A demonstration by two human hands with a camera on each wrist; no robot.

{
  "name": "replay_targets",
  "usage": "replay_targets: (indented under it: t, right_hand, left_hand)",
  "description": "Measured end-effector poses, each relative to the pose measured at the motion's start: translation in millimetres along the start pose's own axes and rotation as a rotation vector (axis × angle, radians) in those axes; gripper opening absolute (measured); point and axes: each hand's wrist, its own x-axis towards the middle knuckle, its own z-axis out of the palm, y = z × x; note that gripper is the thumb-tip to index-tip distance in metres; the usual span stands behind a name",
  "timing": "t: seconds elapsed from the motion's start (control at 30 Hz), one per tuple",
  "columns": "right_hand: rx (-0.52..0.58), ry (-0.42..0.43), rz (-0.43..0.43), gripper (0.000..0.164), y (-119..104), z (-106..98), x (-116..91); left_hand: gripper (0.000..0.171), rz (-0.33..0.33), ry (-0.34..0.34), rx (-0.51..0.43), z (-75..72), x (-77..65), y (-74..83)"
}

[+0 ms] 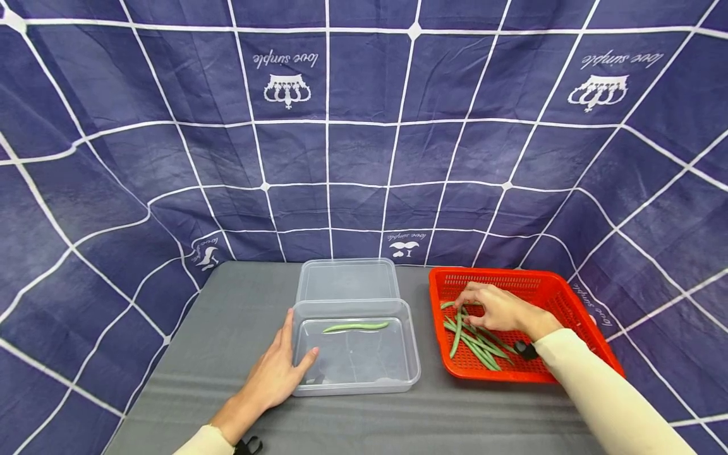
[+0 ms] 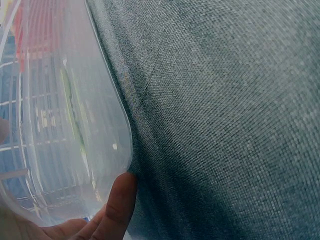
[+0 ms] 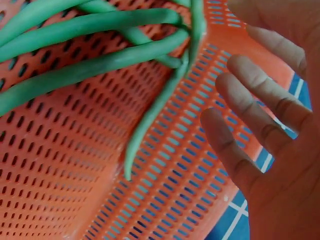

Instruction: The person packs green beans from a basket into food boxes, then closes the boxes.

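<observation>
A clear plastic container (image 1: 358,373) stands on the grey tabletop with one green bean (image 1: 355,327) lying inside. My left hand (image 1: 279,366) rests against its left side, fingers extended along the outer wall and thumb reaching over the rim. In the left wrist view, a fingertip (image 2: 122,192) touches the container's corner (image 2: 125,145). Over the red basket (image 1: 503,377), my right hand (image 1: 500,308) pinches the upper end of a green bean (image 1: 457,338) between thumb and forefinger. Its other fingers (image 3: 245,95) spread loosely; the pinch itself is out of the right wrist view.
Several more green beans (image 1: 480,351) lie heaped in the basket's left part. Behind the container sits a clear plastic lid (image 1: 348,280). A blue cloth with white lines (image 1: 364,151) hangs behind and at both sides of the grey tabletop (image 1: 227,316).
</observation>
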Motion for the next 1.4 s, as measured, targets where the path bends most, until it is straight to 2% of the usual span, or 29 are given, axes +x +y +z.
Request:
replay_targets:
  t: [0.23,0.4,0.5,0.53,0.63,0.87,1.4]
  right_hand:
    - [0.014,-0.073,-0.005,0.036,0.3,12.0,-0.2]
    - [0.023,-0.107,-0.027,0.032,2.9,20.4,2.7]
    - [0.037,-0.085,-0.072,0.030,6.6,22.7,2.1]
    - [0.052,-0.067,-0.120,0.028,15.1,27.5,2.6]
    - [0.045,-0.039,-0.174,0.028,16.7,27.1,3.6]
    - [-0.003,-0.088,-0.066,0.026,3.3,20.9,6.1]
    - [0.020,0.023,-0.175,0.017,11.7,16.2,1.3]
  left_hand:
    - [0.112,0.001,0.001,0.000,-1.5,-0.3,-1.0]
    - [0.111,0.004,0.002,0.003,-0.1,-0.8,-0.8]
    - [0.111,0.007,-0.001,0.007,1.7,-1.1,-1.3]
    - [0.111,0.006,-0.001,0.006,2.0,-1.2,-1.7]
    - [0.111,0.007,0.001,0.001,1.4,-0.8,-1.1]
    - [0.111,0.011,0.006,0.011,0.6,0.6,-0.8]
    - [0.111,0.006,0.000,0.006,0.9,1.3,-0.1]
